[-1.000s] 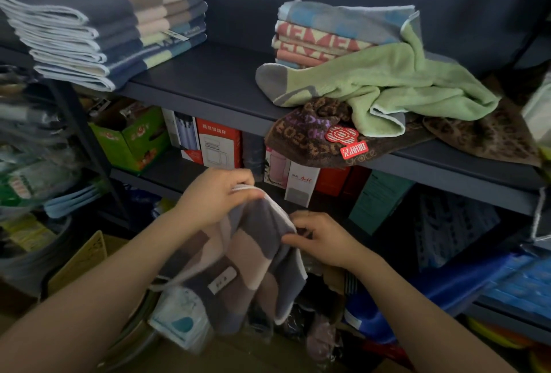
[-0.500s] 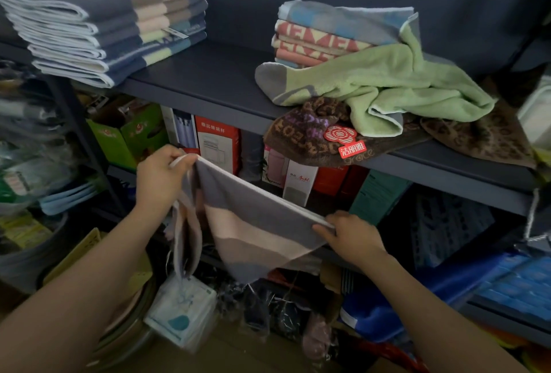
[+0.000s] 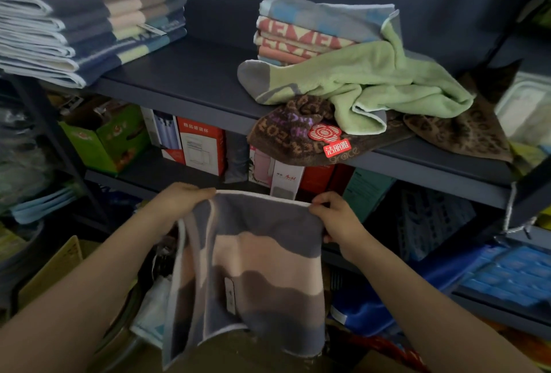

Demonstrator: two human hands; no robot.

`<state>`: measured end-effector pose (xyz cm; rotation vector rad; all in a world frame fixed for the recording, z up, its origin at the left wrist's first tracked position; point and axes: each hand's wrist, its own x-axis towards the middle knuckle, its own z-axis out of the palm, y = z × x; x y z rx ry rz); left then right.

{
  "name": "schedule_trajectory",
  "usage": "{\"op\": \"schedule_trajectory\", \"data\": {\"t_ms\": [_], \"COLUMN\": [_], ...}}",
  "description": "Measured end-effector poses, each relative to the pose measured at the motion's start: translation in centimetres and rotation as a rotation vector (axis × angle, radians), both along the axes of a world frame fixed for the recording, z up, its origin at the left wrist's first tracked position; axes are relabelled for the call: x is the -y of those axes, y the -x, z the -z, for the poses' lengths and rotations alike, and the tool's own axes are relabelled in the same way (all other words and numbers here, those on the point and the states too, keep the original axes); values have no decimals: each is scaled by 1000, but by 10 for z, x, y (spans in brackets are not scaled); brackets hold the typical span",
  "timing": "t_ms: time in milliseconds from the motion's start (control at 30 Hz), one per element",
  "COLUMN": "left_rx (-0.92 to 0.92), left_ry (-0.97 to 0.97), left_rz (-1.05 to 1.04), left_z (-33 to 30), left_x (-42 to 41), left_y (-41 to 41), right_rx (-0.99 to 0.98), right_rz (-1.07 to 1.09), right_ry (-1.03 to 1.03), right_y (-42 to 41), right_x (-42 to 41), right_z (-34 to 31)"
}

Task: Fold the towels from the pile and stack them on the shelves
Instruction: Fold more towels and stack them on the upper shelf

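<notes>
A grey, beige and brown striped towel [image 3: 256,268] hangs in front of me, held up by its top edge. My left hand [image 3: 182,199] pinches the top left corner and my right hand [image 3: 334,217] pinches the top right corner. A stack of folded striped towels [image 3: 89,17] lies on the dark shelf [image 3: 190,74] at the upper left. A smaller folded stack [image 3: 310,29] sits mid-shelf. In front of it lie a crumpled green towel [image 3: 372,80] and brown towels [image 3: 298,137] with a red label.
Boxes [image 3: 199,143] stand on the lower shelf behind the held towel. A green carton [image 3: 104,137] is at the left, blue plastic crates [image 3: 507,277] at the lower right, and a cardboard box [image 3: 53,268] and bagged goods low at the left.
My hands have drawn level and the towel, bunched a second ago and slanted half a second ago, now hangs flat from a straight top edge.
</notes>
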<state>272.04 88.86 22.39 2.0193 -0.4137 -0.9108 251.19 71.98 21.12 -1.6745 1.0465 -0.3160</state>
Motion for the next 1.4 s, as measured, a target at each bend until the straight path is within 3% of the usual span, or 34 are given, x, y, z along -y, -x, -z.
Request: {"op": "schedule_trajectory", "data": {"t_ms": [233, 467, 533, 667, 767, 833, 967, 1000, 1100, 1167, 1267, 1400], "left_rx": [-12, -1, -83, -418, -429, -412, -245, -200, -121, -93, -45, 157], "left_ry": [342, 542, 597, 800, 805, 760, 660, 642, 624, 635, 670, 634], "left_rz": [180, 187, 225, 150, 84, 52, -61, -109, -203, -157, -56, -78], "left_z": [-27, -31, -28, -22, -21, -20, -19, -19, -20, -22, -24, -21], "left_x": [29, 30, 25, 21, 21, 21, 23, 23, 24, 24, 21, 14], "left_y": [53, 81, 78, 76, 79, 79, 69, 65, 60, 65, 70, 51], "right_rx": [398, 598, 642, 638, 665, 633, 437, 425, 434, 394, 359, 290], "right_rz": [-211, -327, -357, -315, -251, -243, -225, -264, -491, -547, -513, -414], "right_ry": [-142, -213, -222, -116, -69, 27, 737, 812, 796, 874, 940, 993], "right_y": [-11, -11, -7, -8, -11, -13, -10, -8, -5, -9, -16, -12], "right_x": [-42, -45, -40, -41, -42, -43, -36, -36, -46, -51, -52, -46], "right_z": [-35, -36, -34, -37, -39, -38, -27, -28, -33, -32, -35, -38]}}
